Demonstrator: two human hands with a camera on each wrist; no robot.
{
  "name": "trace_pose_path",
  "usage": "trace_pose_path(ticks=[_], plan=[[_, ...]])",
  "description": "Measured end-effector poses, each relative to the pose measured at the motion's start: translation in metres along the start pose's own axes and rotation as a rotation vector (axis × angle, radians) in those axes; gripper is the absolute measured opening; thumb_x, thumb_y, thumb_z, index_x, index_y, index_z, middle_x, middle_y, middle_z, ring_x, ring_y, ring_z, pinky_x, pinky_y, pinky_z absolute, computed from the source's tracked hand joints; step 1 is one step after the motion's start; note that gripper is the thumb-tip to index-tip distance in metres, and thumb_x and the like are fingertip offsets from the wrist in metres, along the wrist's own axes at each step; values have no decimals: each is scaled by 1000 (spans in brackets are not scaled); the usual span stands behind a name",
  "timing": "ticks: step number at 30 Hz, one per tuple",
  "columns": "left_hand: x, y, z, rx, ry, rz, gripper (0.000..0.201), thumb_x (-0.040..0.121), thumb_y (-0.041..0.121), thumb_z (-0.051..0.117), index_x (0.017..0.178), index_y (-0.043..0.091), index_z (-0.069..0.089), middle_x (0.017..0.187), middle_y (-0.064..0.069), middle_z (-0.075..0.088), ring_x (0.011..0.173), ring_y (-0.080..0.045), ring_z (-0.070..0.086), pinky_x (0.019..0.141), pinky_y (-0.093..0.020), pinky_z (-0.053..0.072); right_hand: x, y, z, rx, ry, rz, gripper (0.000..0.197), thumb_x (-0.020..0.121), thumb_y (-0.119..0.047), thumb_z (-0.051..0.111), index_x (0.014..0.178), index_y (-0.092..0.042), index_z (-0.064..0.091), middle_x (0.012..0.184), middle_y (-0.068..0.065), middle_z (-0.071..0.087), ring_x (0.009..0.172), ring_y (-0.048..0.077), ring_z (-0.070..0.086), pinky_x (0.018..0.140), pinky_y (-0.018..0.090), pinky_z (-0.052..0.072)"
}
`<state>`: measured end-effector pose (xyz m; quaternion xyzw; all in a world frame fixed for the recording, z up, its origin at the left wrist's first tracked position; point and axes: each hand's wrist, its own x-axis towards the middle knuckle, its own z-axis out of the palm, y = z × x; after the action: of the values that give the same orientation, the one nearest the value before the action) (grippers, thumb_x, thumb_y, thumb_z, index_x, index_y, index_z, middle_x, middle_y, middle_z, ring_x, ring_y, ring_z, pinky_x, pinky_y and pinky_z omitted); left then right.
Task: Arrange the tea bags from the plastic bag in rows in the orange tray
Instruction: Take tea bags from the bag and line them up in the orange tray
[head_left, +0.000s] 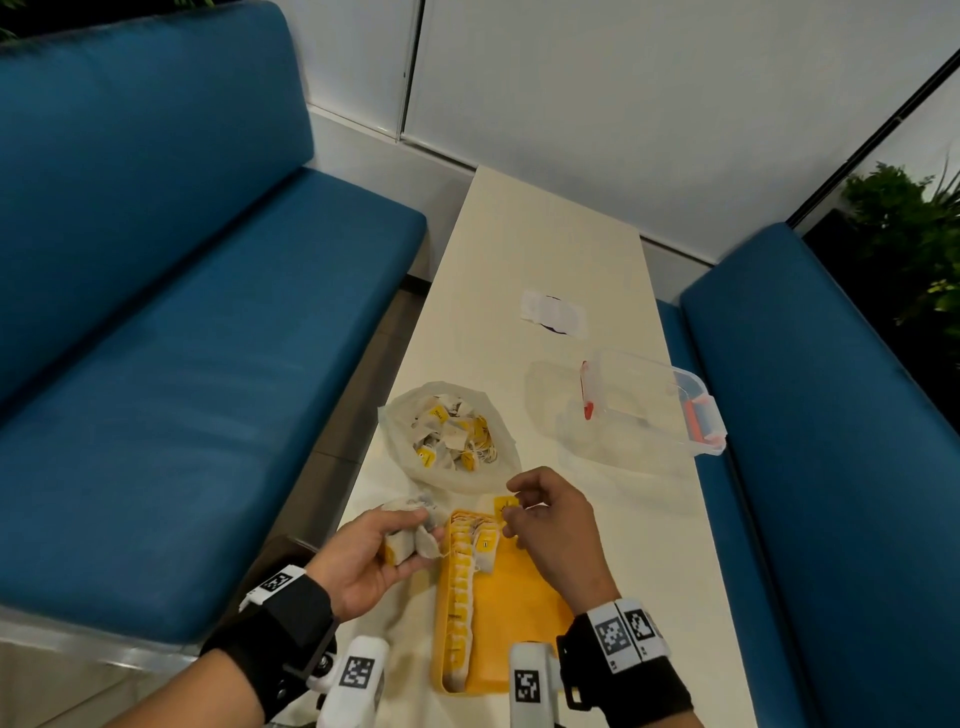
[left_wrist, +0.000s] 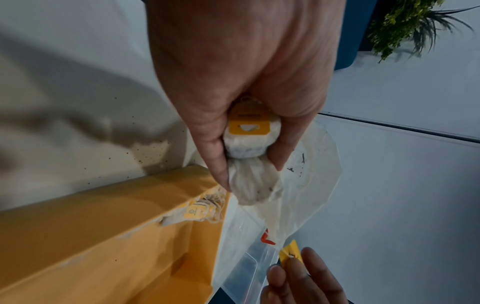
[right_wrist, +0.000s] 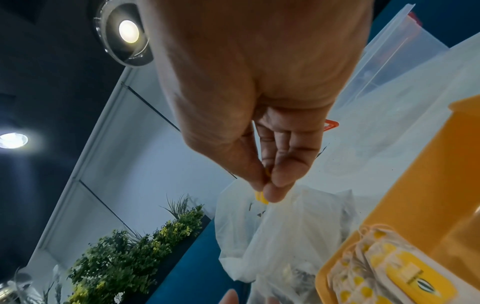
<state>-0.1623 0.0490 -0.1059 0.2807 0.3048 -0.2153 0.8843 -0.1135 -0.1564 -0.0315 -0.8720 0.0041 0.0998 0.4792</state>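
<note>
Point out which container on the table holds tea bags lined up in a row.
The orange tray, nearest the person: its bags stand in a row along its left wall. The plastic bag holds a loose heap; the clear box shows none.

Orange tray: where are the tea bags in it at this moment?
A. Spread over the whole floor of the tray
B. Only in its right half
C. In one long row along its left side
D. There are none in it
C: in the head view the tea bags stand in one row along the left wall of the tray, with only a few starting a second row at the far end; the right part is bare.
</note>
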Motion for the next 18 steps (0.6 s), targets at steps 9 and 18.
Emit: trace_pose_path(ticks=[9,18], plan=[[9,-3,-1,39,42,47,39,92,8,69,128,-1,59,96,-20,75,82,-27,76,63,-42,65,-1,-3,4,108,-57,7,25,87,9,62,90,-14,69,82,9,67,64,18,69,59,27,56],[19,-2,5,-44,75,130,38,90,9,71,127,3,63,107,-19,76,93,-27,77,83,-47,62,-22,-9,26,285,-245,99,14,80,11,69,86,-2,69,74,14,69,66,21,66,61,27,54]])
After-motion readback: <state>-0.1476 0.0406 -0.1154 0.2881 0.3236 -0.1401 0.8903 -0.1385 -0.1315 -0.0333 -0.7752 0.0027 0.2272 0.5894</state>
